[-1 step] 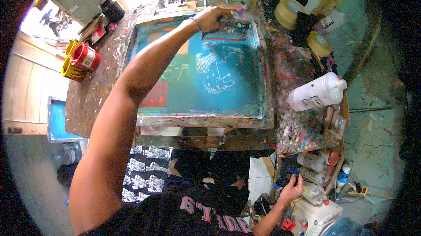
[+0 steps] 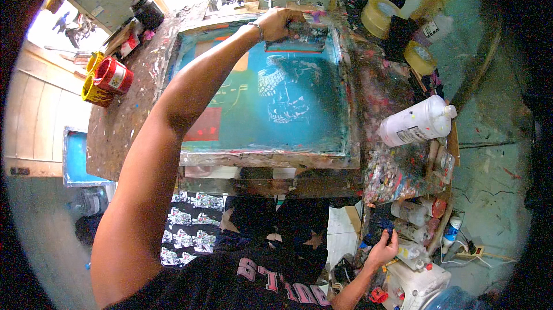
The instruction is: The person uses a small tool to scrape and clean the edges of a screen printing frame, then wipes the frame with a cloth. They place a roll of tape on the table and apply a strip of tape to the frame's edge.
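A silk-screen frame (image 2: 271, 161) with blue-green mesh lies flat on the worktable, and white outlines of a vehicle with knobbly tyres show in its mesh. At the frame's far edge my left hand (image 2: 277, 23) is closed on the top of a paint-smeared squeegee (image 2: 295, 46), which has a thin orange-red edge. My left arm crosses over the left part of the screen. Low on the right, away from the screen, my right hand (image 2: 385, 249) is closed with thumb and fingers together. A small crumpled dark blue rag (image 2: 385, 227) shows at its fingertips.
Red (image 2: 113, 75) and yellow (image 2: 95, 92) paint tubs stand at the table's left edge. A white bottle (image 2: 416, 121) lies right of the screen, below tape rolls (image 2: 380, 17). Printed dark fabric (image 2: 199, 223) hangs below the table's near edge. Several bottles (image 2: 412, 212) crowd the lower right.
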A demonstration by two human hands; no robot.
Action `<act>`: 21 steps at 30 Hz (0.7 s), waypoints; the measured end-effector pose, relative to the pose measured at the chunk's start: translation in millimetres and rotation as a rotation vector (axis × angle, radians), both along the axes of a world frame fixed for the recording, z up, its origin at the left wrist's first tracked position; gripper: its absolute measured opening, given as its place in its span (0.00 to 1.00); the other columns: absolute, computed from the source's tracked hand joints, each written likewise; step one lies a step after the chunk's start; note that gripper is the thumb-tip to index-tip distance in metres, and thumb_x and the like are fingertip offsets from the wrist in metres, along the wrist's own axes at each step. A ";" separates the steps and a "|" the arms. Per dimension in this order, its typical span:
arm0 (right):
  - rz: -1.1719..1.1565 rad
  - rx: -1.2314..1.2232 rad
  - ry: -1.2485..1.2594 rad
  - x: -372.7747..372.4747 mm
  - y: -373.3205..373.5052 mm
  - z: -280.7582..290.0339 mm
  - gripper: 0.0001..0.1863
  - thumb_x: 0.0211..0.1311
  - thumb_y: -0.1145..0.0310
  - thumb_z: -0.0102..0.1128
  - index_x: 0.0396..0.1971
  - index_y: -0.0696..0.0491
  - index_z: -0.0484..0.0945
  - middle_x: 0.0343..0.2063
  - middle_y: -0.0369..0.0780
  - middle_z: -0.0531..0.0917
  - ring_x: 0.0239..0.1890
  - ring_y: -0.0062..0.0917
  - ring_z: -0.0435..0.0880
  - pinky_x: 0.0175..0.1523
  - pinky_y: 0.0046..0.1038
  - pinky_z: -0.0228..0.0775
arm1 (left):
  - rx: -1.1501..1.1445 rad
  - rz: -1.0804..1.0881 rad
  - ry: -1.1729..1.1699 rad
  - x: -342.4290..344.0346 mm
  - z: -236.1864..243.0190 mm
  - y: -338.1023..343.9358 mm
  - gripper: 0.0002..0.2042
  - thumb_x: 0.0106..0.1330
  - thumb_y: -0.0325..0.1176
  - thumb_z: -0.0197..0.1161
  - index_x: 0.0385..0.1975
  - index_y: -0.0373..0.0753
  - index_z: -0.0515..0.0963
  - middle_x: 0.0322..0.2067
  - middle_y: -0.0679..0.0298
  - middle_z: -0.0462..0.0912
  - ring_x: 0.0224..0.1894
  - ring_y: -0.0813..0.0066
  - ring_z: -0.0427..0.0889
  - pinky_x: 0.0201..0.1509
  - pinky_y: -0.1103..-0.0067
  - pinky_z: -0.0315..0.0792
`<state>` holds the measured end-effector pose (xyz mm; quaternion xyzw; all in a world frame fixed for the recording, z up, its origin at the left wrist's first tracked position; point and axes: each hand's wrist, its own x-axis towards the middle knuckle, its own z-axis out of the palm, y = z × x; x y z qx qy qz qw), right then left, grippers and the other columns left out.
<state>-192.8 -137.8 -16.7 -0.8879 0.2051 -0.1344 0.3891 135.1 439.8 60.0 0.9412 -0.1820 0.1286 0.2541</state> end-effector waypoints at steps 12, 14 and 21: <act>0.004 0.057 0.048 2.2 7.8 9.7 0.16 0.63 0.71 0.59 0.46 0.67 0.77 0.38 0.45 0.84 0.36 0.27 0.79 0.47 0.28 0.71 | 0.080 0.008 -0.057 15.8 8.0 17.0 0.23 0.47 0.36 0.75 0.46 0.44 0.80 0.40 0.59 0.85 0.43 0.60 0.85 0.47 0.69 0.77; -0.003 0.049 0.042 2.6 9.7 9.8 0.16 0.63 0.71 0.59 0.46 0.67 0.77 0.38 0.45 0.85 0.36 0.27 0.80 0.47 0.27 0.71 | 0.020 0.049 0.003 23.0 7.9 21.9 0.24 0.46 0.38 0.76 0.46 0.45 0.80 0.40 0.58 0.85 0.44 0.58 0.84 0.48 0.67 0.76; 0.017 0.015 0.058 5.3 10.2 5.7 0.18 0.63 0.70 0.60 0.46 0.69 0.77 0.39 0.47 0.85 0.38 0.29 0.81 0.48 0.29 0.71 | 0.051 0.029 -0.023 31.4 -3.4 30.5 0.23 0.47 0.38 0.76 0.46 0.46 0.80 0.41 0.60 0.85 0.44 0.59 0.84 0.49 0.68 0.76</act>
